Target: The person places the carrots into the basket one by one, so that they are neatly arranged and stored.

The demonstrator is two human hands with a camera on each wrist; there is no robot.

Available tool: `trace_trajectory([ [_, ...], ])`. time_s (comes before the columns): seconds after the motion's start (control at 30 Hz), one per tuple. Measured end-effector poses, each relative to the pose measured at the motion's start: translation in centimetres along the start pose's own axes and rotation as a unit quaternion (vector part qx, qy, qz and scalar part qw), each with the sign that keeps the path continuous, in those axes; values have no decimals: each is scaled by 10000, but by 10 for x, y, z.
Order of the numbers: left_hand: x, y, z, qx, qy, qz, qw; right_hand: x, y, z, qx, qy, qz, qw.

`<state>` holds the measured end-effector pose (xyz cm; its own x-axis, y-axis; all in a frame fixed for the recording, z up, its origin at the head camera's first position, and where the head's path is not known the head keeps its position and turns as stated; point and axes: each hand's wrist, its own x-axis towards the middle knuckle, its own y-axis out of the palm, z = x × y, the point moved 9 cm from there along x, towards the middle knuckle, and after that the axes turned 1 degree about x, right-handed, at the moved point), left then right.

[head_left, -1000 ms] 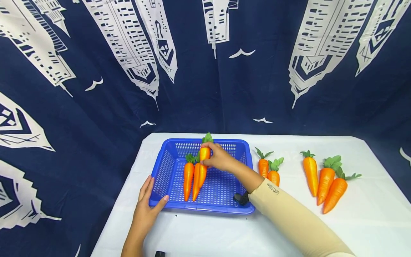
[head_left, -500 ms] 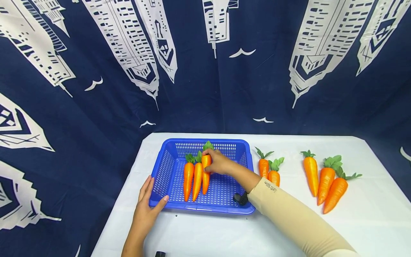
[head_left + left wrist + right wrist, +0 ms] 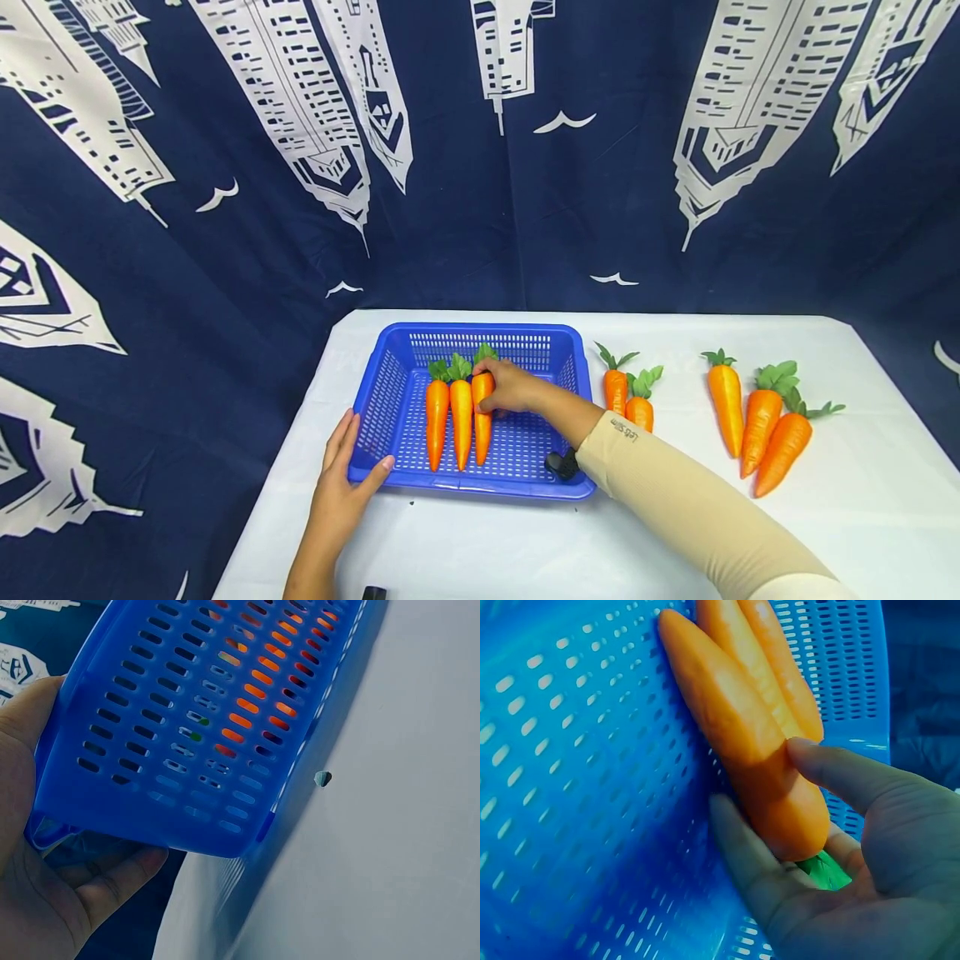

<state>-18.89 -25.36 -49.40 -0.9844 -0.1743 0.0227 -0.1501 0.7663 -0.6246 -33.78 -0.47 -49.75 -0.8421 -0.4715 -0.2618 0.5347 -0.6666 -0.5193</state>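
Note:
Three orange carrots with green leaves lie side by side in the blue perforated basket [image 3: 517, 481]: the left carrot [image 3: 437, 425], the middle carrot [image 3: 461, 421] and the right carrot [image 3: 483, 425]. My right hand [image 3: 510, 387] reaches over the basket's right side and holds the right carrot near its leafy end. In the right wrist view, the thumb presses this carrot [image 3: 739, 724] while fingers lie along its other side and beneath. My left hand [image 3: 341, 479] holds the basket's near left corner, thumb on the near rim and fingers along the left side.
On the white table [image 3: 480, 550], two carrots [image 3: 616, 390] lie just right of the basket, partly behind the right forearm. Three more carrots [image 3: 762, 425] lie farther right. A small black object [image 3: 562, 464] shows beside the forearm. Dark blue patterned cloth hangs behind.
My right hand has lowered its carrot into the basket, moving it to the right of the other two and then nearer. The middle carrot has straightened slightly. My left hand stays put.

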Motion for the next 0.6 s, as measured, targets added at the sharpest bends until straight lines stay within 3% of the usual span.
trace_trajectory([
  [0.23,0,0,0,0,-18,38,10000,3,-2,-2,-905,-97,-135,9958],
  [0.47,0,0,1,-27,-1,22,10000,0,1,-6,-728,4,38,9973],
  [0.6,0,0,1,-40,1,22,10000,1,1,-8,-900,6,50,9959],
])
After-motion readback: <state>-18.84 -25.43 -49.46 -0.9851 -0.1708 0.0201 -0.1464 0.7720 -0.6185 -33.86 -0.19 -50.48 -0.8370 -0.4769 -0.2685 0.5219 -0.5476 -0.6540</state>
